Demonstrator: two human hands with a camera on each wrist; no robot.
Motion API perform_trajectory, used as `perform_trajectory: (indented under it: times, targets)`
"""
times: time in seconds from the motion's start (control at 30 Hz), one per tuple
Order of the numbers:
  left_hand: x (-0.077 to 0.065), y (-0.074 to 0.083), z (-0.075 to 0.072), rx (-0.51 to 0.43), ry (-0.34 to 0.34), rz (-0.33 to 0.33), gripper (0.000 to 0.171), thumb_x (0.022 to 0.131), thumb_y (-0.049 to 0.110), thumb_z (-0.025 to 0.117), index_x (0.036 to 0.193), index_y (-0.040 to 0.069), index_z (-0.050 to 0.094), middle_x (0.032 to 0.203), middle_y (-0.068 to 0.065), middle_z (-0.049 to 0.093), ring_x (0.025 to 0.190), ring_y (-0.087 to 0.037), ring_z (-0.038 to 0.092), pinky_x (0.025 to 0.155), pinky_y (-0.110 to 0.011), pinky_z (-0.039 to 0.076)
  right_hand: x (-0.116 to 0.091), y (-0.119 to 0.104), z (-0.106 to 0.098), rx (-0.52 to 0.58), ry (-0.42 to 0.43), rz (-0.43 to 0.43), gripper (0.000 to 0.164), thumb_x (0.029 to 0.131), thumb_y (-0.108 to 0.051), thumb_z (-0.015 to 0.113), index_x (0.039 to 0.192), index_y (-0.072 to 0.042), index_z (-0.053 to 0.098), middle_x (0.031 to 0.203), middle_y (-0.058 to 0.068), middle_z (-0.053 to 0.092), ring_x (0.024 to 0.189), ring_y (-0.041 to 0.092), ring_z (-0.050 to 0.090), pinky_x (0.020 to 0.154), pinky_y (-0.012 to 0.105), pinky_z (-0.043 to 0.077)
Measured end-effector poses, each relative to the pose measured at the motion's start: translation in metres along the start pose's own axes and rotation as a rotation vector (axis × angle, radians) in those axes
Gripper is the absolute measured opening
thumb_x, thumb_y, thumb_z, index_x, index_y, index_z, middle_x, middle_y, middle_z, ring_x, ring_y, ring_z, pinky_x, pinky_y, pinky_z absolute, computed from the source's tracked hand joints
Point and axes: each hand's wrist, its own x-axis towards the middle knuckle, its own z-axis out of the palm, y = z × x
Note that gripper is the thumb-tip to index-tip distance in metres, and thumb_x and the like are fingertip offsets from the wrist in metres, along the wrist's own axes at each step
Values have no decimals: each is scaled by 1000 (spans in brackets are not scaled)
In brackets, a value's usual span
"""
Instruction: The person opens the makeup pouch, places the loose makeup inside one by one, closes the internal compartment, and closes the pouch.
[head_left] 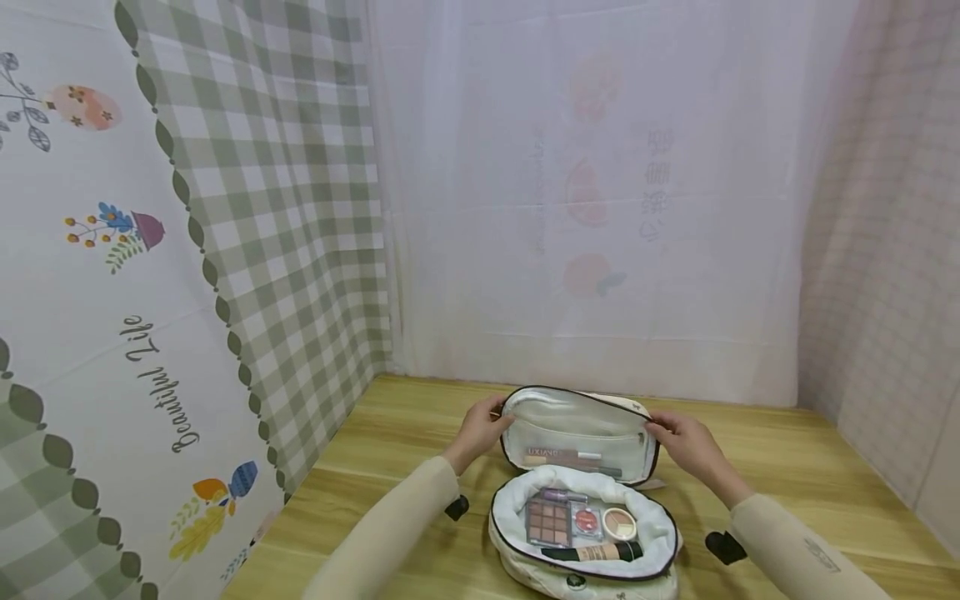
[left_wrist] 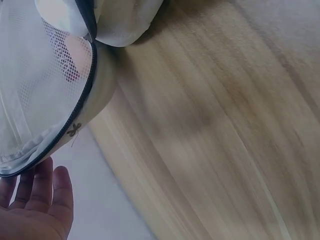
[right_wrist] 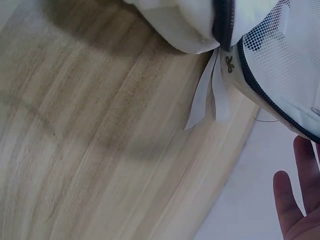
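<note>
A white cosmetic bag (head_left: 517,560) with dark zipper edging stands on the table with its lid (head_left: 577,417) raised at the back. My left hand (head_left: 480,431) grips the lid's left edge, while my right hand (head_left: 686,443) pinches its upper right corner. In both wrist views the fingers reach behind the lid's rim. A mesh pocket inside the lid holds slim cosmetics (head_left: 562,457). Inside the padded bag lie an eyeshadow palette (head_left: 548,522), a small compact with a red centre (head_left: 587,522), a round compact (head_left: 619,524), a purple tube (head_left: 562,495) and a black-capped beige tube (head_left: 596,552).
The wood-grain table (head_left: 420,408) spreads around the bag. A white curtain (head_left: 480,250) hangs behind it, with a green checked cloth (head_left: 285,167) on the left. Pale ribbon ends (right_wrist: 204,97) hang beside the bag's hinge in the right wrist view.
</note>
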Motion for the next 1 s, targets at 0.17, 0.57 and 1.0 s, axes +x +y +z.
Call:
perform_trajectory:
  times: [0.17, 0.57, 1.0]
  targets:
    - [-5, 1, -3, 12, -10, 11, 36, 99, 17, 62, 133, 6, 60, 112, -7, 64, 104, -27, 62, 86, -40, 53, -3, -5, -2, -31, 14, -22, 39, 101, -26, 59, 124, 5, 64, 110, 20, 69, 99, 39, 64, 78, 52, 53]
    - [-10, 2, -7, 6, -32, 29, 37, 99, 18, 63, 134, 6, 59, 113, -7, 64, 105, -27, 62, 83, -39, 53, -4, -11, -6, -88, 47, -87, 33, 100, -18, 60, 121, 6, 66, 112, 23, 69, 100, 37, 65, 81, 54, 51]
    - [-12, 9, -8, 54, 22, 69, 41, 95, 14, 66, 134, 2, 58, 117, -13, 62, 107, -31, 60, 84, -42, 53, -5, -8, -3, -88, 51, -66, 34, 101, -17, 58, 122, 8, 65, 115, 28, 66, 110, 47, 60, 88, 60, 47]
